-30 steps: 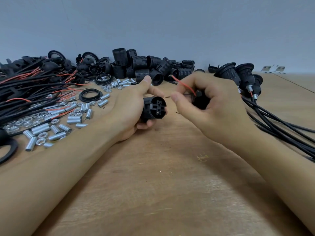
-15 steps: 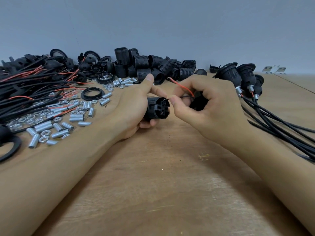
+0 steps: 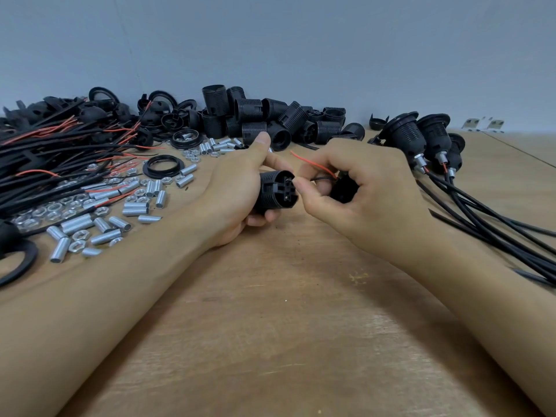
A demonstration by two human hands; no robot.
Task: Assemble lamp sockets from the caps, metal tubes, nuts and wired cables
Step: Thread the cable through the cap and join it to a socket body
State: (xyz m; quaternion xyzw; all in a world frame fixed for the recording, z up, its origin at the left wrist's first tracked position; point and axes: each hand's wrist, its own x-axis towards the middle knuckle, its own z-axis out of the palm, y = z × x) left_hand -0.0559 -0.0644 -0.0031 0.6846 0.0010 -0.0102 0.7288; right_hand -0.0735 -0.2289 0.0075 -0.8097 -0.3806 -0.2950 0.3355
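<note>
My left hand (image 3: 234, 191) grips a black ribbed socket body (image 3: 276, 191) just above the table, its terminal end turned toward my right hand. My right hand (image 3: 367, 188) holds a black cap (image 3: 343, 189) in its curled fingers. Its thumb and forefinger pinch a thin black wire (image 3: 319, 178) whose tip touches the socket's terminal face. A red wire (image 3: 313, 164) from the same cap arcs free over the fingers. The cable behind the cap is hidden by my right hand.
Metal tubes (image 3: 105, 224) and nuts (image 3: 75, 236) lie scattered at left beside a heap of black-and-red cables (image 3: 45, 164). Black socket bodies (image 3: 270, 118) pile at the back. Finished sockets with cables (image 3: 421, 139) lie at right. Bare wooden table (image 3: 285, 311) spreads in front.
My hands came together: the right hand brought the black wire's tip up to the socket's terminal face, and the left hand shifted the socket slightly right.
</note>
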